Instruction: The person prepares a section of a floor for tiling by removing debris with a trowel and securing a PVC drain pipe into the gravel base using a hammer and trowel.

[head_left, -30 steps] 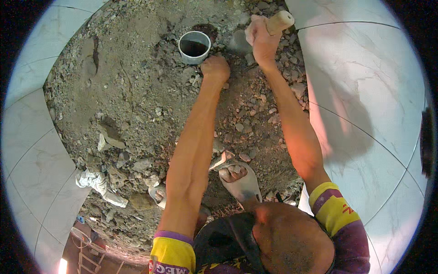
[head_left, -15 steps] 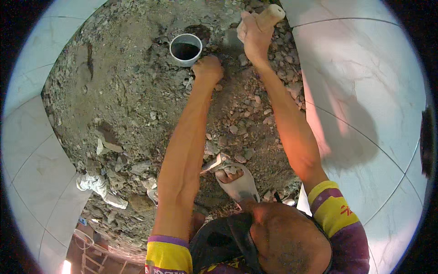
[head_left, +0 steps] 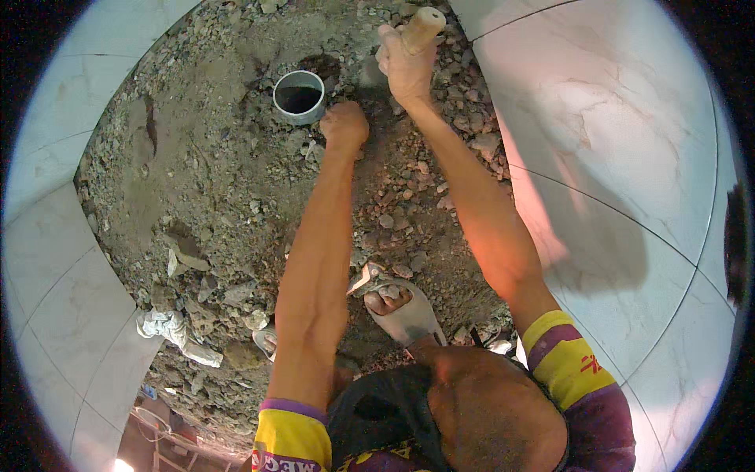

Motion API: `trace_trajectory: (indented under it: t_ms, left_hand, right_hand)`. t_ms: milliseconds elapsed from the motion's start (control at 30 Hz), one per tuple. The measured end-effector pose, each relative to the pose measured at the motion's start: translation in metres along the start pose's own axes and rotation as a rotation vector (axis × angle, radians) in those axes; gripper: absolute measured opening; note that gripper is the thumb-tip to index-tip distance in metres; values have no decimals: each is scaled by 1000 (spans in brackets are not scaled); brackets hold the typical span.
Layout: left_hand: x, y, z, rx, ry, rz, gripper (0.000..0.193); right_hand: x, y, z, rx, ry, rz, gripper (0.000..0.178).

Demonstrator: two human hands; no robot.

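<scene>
A short grey pipe [head_left: 300, 115] stands upright in the rubble, its round mouth open and dark inside. Just right of it, my left hand [head_left: 344, 124] is closed in a fist, touching or nearly touching the rim; whatever it holds is hidden below the fingers. Farther out to the right, my right hand [head_left: 407, 75] wraps round a thick wooden handle [head_left: 423, 30], whose blunt end points up toward me. The tool's working end is hidden, so its kind does not show. A flat grey piece [head_left: 373, 73] lies between the hands.
Broken stones and soil [head_left: 212, 157] cover the ground. Pale marbled tiles [head_left: 621, 157] line the right side, and more tiles [head_left: 71, 291] the left. My sandalled foot [head_left: 405, 311] rests on the rubble below. A crumpled whitish cloth or bag [head_left: 177, 334] lies lower left.
The view has shifted a little, so the pipe sits more to the left and lower. My right hand with the wooden handle has come slightly nearer the pipe. Both hands stay closed.
</scene>
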State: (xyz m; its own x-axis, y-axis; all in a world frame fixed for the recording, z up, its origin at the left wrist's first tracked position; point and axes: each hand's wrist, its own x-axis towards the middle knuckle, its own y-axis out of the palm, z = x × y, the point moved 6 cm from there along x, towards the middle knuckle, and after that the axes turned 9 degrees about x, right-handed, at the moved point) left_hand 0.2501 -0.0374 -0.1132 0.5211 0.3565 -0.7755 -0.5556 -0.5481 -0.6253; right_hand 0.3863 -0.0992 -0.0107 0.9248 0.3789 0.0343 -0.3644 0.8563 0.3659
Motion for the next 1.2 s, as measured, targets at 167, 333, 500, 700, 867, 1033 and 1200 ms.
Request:
trace_trajectory:
  t_ms: [167,333,500,700,867,1033,1200]
  left_hand:
    - [2,-8,0,119,60,-237,28]
    - [20,-11,6,191,39,-101,38]
    - [13,-3,6,187,1,-124,32]
    - [18,-6,1,143,12,-120,33]
    - [24,2,12,146,50,-100,30]
    - [19,4,-3,173,35,24,31]
    - [33,9,8,160,77,-96,34]
  right_hand:
    - [11,-8,-12,48,74,20,27]
    - [9,4,-15,100,122,-1,27]
    - [1,5,-7,20,99,1,27]
    - [5,-2,-4,-149,6,7,29]
    - [5,1,-6,-91,-17,5,30]
    - [5,-11,-8,-6,43,9,29]
    - [-5,-3,5,-61,91,30,29]
